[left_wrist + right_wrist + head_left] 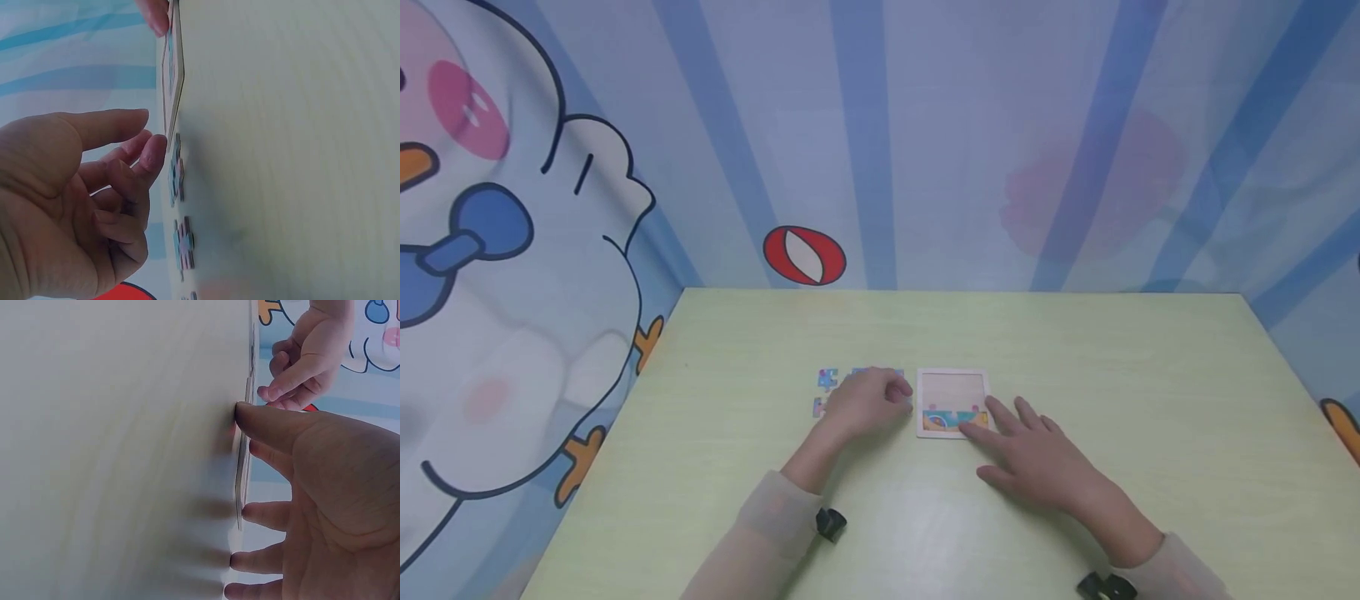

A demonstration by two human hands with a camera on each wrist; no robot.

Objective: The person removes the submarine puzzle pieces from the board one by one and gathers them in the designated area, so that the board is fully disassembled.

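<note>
A small square puzzle tray (953, 388) with a pale rim lies on the table. Along its near side is a strip of colourful fitted pieces (936, 420); the upper part shows a bare pale base. My right hand (1037, 460) spreads its fingers at the tray's right side, with fingertips touching the rim and the fitted strip. Over loose jigsaw pieces (827, 378) left of the tray hovers my left hand (867, 403), hiding some of them. In the left wrist view its thumb and loosely bent fingers (153, 156) stand apart, with no piece visible between them.
The pale wood-patterned table (1112, 358) reaches back to a blue striped cloth backdrop (955, 150) with cartoon prints. Each wrist wears a dark device, such as the left one (831, 525).
</note>
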